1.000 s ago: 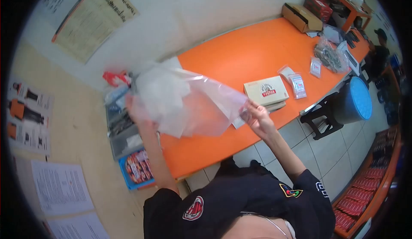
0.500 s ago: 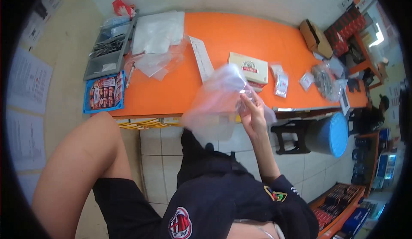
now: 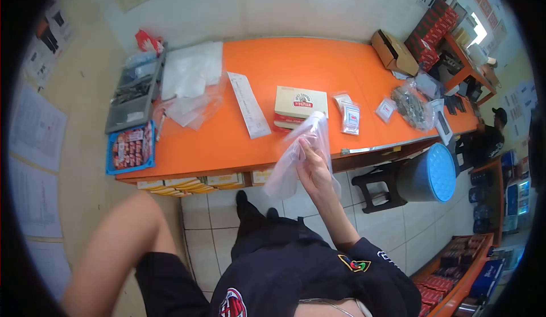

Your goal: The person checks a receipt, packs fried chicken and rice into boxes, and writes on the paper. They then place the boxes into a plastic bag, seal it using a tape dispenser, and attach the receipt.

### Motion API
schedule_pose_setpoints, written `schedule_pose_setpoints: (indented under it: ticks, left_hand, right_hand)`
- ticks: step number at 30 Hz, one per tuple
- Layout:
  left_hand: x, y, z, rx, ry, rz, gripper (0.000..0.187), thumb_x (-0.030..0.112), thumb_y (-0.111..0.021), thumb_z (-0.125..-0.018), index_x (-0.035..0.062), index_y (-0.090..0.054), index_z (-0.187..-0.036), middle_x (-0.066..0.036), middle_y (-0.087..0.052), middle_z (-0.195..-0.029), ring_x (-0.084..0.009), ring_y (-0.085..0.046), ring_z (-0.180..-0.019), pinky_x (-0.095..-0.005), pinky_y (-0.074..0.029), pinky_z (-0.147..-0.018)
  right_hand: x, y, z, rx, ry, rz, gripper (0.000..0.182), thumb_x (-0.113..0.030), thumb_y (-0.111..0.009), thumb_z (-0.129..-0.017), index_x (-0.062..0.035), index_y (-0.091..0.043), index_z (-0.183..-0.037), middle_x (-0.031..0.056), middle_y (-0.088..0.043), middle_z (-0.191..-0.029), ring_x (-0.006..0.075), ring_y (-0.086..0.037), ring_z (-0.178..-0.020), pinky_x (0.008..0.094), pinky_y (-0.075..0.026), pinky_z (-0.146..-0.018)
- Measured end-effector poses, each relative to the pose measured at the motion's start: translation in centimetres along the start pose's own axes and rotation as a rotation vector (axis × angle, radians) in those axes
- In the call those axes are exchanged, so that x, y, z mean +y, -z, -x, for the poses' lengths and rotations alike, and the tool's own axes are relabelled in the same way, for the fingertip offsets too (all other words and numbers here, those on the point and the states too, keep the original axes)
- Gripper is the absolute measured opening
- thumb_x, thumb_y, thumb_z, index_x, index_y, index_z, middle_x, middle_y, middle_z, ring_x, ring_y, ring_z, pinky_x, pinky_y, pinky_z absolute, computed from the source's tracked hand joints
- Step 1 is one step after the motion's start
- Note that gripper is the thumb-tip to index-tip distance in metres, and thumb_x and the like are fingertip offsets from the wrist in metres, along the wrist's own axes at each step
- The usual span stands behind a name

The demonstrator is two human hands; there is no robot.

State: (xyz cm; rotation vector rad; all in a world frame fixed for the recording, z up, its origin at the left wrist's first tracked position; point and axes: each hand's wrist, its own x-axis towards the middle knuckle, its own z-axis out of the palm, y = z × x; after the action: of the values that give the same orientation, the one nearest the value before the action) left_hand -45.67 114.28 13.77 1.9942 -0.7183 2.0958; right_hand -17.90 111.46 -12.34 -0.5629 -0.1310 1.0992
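My right hand [image 3: 314, 168] is closed on a clear plastic bag [image 3: 287, 172], pinching it near its upper edge with thumb and fingers. The bag hangs loosely in front of the orange table's [image 3: 193, 152] front edge, partly over the floor. Just behind it on the table is a cream-coloured box [image 3: 300, 102] with a red label, resting on a red box [image 3: 284, 121]. My left arm is bent with the elbow toward the table, and my left hand lies outside the picture.
A paper strip [image 3: 249, 106], small white packets [image 3: 350, 118] and clear bags [image 3: 190, 69] lie on the table. At left are a grey compartment tray [image 3: 128, 118] and a blue basket [image 3: 151, 166]. A lidded bin [image 3: 441, 172] and dark stool [image 3: 375, 189] stand at right. Another person [image 3: 495, 129] is farther right.
My right hand has moved slightly left and lower in view, still gripping the bag. The bag, spread wide and blurred before, now hangs narrower. The camera view has shifted.
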Motion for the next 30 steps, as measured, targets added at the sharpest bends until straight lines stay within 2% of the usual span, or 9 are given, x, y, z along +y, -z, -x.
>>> schedule_pose_setpoints:
  ticks: [3,6,11,13,14,20,23,25,30]
  left_hand:
    - [-1.7,0.1,12.9,0.303,0.354,-0.321,0.045,0.036,-0.048,-0.087,0.0029,-0.044,-0.117,-0.013,-0.045,-0.119,-0.0250,-0.042,-0.111,-0.0364,-0.034,-0.089]
    - [-4.3,-7.6,19.7,-0.732,1.362,-0.320,0.035,0.024,-0.064,-0.078,-0.0008,-0.053,-0.100,-0.014,-0.055,-0.097,-0.0260,-0.054,-0.086,-0.0356,-0.043,-0.076]
    - [-3.0,-5.6,25.7,0.529,1.884,0.184,0.012,0.017,-0.053,-0.087,0.0059,-0.054,-0.083,-0.001,-0.053,-0.069,-0.0110,-0.051,-0.058,-0.0237,-0.043,-0.054]
    - [-4.1,0.3,26.2,0.884,1.725,0.645,0.009,0.013,-0.050,-0.088,0.0079,-0.053,-0.082,0.002,-0.051,-0.069,-0.0051,-0.046,-0.055,-0.0199,-0.039,-0.050]
    - [-4.0,5.0,27.8,0.817,1.527,0.981,0.008,0.013,-0.048,-0.089,0.0084,-0.053,-0.084,0.003,-0.050,-0.069,-0.0030,-0.043,-0.055,-0.0184,-0.037,-0.047]
    - [-8.0,9.6,24.7,0.616,1.763,-0.360,0.014,0.016,-0.047,-0.089,0.0059,-0.056,-0.092,0.005,-0.049,-0.071,-0.0010,-0.040,-0.055,-0.0175,-0.032,-0.045]
    - [-10.3,9.6,21.3,0.154,2.048,-0.055,0.016,0.017,-0.049,-0.087,0.0035,-0.055,-0.095,0.000,-0.051,-0.071,-0.0069,-0.043,-0.056,-0.0192,-0.035,-0.050]
    - [-11.7,9.2,19.4,-0.763,1.440,-0.337,0.020,0.018,-0.051,-0.086,0.0019,-0.054,-0.097,-0.007,-0.052,-0.073,-0.0181,-0.049,-0.061,-0.0259,-0.039,-0.056]
    - [-15.0,13.0,18.9,-0.800,1.234,-0.497,0.014,0.014,-0.052,-0.084,0.0014,-0.049,-0.089,-0.012,-0.055,-0.081,-0.0221,-0.058,-0.071,-0.0345,-0.044,-0.059]
  right_hand:
    - [2.4,1.0,0.0,-0.157,0.103,0.136,0.022,-0.007,-0.052,-0.087,-0.0059,-0.053,-0.109,0.0033,-0.057,-0.099,0.0106,-0.055,-0.091,0.0269,-0.044,-0.080]
    - [8.5,6.7,-1.8,-0.320,0.737,1.398,0.020,-0.018,-0.066,-0.077,-0.0043,-0.057,-0.088,0.0074,-0.058,-0.084,0.0178,-0.055,-0.079,0.0311,-0.044,-0.070]
    - [4.6,-4.3,-1.0,-0.300,0.241,1.317,0.025,-0.012,-0.068,-0.064,-0.0024,-0.054,-0.082,0.0070,-0.053,-0.071,0.0170,-0.054,-0.064,0.0310,-0.043,-0.055]
    - [4.4,0.5,-5.3,-0.460,0.767,1.345,0.023,0.002,-0.058,-0.062,-0.0018,-0.049,-0.083,0.0035,-0.049,-0.065,0.0101,-0.049,-0.059,0.0237,-0.039,-0.050]
    - [3.1,-0.7,-5.0,-0.209,0.234,0.898,0.023,0.006,-0.056,-0.064,-0.0021,-0.046,-0.082,0.0014,-0.048,-0.067,0.0083,-0.045,-0.056,0.0202,-0.035,-0.049]
    - [5.7,-8.6,-5.4,-0.572,1.279,1.564,0.021,0.001,-0.062,-0.070,-0.0046,-0.052,-0.087,0.0071,-0.050,-0.071,0.0175,-0.053,-0.063,0.0284,-0.044,-0.058]
    - [14.8,-10.4,-9.2,-0.995,0.632,1.876,0.023,-0.007,-0.062,-0.070,-0.0030,-0.054,-0.091,0.0099,-0.054,-0.081,0.0221,-0.055,-0.068,0.0345,-0.044,-0.057]
    - [20.9,-8.3,-14.0,-1.228,0.493,2.091,0.039,-0.008,-0.062,-0.069,-0.0015,-0.050,-0.106,0.0148,-0.053,-0.099,0.0262,-0.056,-0.078,0.0358,-0.046,-0.061]
    - [23.8,-9.3,-17.0,-1.042,0.220,2.256,0.063,-0.003,-0.060,-0.069,-0.0009,-0.036,-0.127,0.0185,-0.052,-0.111,0.0300,-0.057,-0.086,0.0384,-0.047,-0.070]
